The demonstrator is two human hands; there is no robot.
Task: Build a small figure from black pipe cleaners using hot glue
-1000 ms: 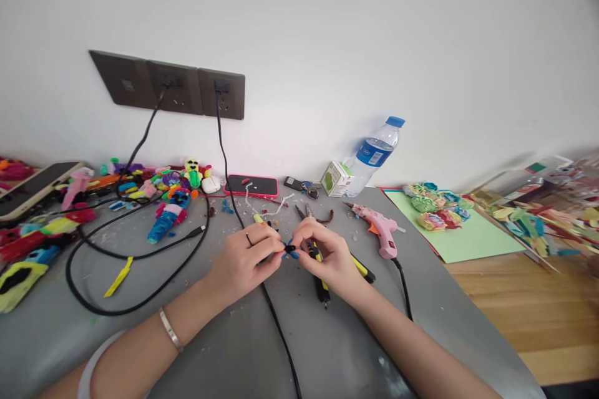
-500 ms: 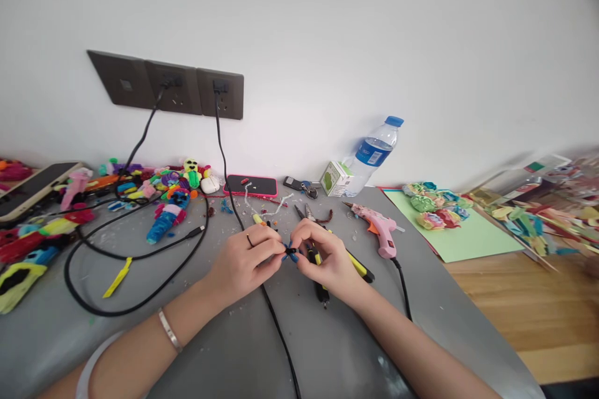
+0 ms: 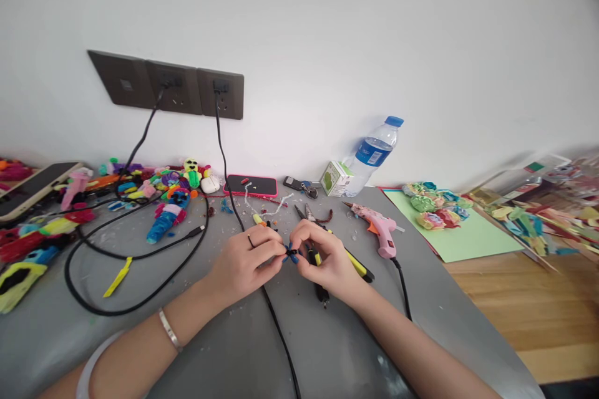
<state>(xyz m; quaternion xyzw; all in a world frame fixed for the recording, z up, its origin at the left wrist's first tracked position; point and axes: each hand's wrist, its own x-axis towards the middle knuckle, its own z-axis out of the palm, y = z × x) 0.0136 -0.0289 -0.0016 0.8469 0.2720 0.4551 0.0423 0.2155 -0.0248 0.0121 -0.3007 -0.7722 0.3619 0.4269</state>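
Left hand: your left hand (image 3: 243, 265) is closed in a pinch. Its fingers (image 3: 279, 252) grip the left side of the small blue-and-black pipe-cleaner piece (image 3: 291, 254). There is a ring on one finger and a bracelet on the wrist.
Right hand: your right hand (image 3: 330, 260) pinches the same piece from the other side, with its fingers (image 3: 304, 242) curled shut on it.
Piece: it is held between both hands just above the middle of the table (image 3: 224, 349), over the black cable (image 3: 276, 324). It is too small to make out more than blue tips around a dark centre.
Under the right hand: pliers with yellow-and-black handles (image 3: 361, 269) lie on the table, partly hidden by your hand.
Right of the hands: the pink glue gun (image 3: 380, 229) lies near the table's right edge. Beyond it is a green paper sheet (image 3: 472, 242) carrying paper flowers (image 3: 435, 211).
Far edge: a phone in a pink case (image 3: 251, 186), keys (image 3: 299, 185), a small carton (image 3: 334, 178) and a water bottle (image 3: 374, 156) stand along the wall.
Left side: colourful pipe-cleaner figures (image 3: 167, 215) are strewn among loops of cable.
Handling, as a judgement: pinch close to the dark centre with your fingertips only, so the blue tips are not crushed. Steady your wrists on the table, and work clear of the cable and the glue gun's nozzle.
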